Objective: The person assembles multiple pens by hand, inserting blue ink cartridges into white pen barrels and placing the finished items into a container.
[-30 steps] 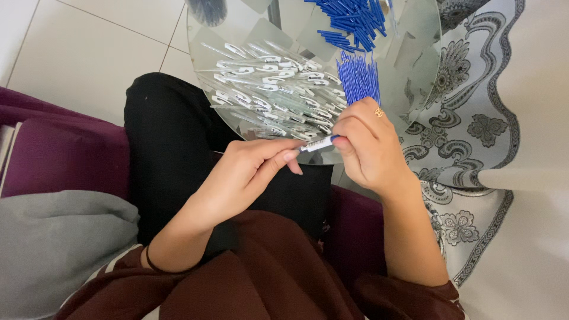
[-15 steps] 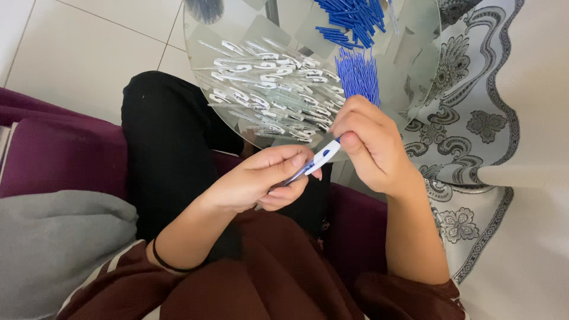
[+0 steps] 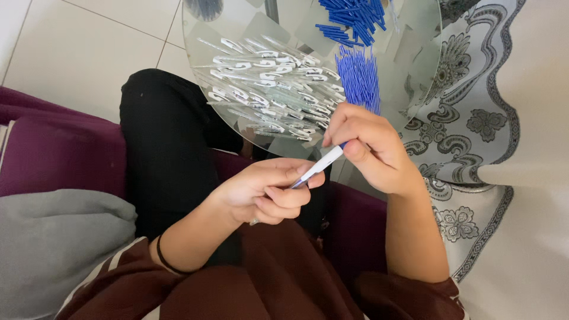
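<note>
pen: white barrel, blue end, held slantwise between both hands over the lap
left hand: curled round lower end
right hand: fingertips pinching upper end
handling: looks light, stiff, smooth; likely slippery, grip mid-barrel
glass table: just beyond, loaded with pen parts

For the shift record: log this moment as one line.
left hand: grips pen lower end | right hand: pinches pen upper end | glass table: clear barrels, blue refills, blue caps
</note>
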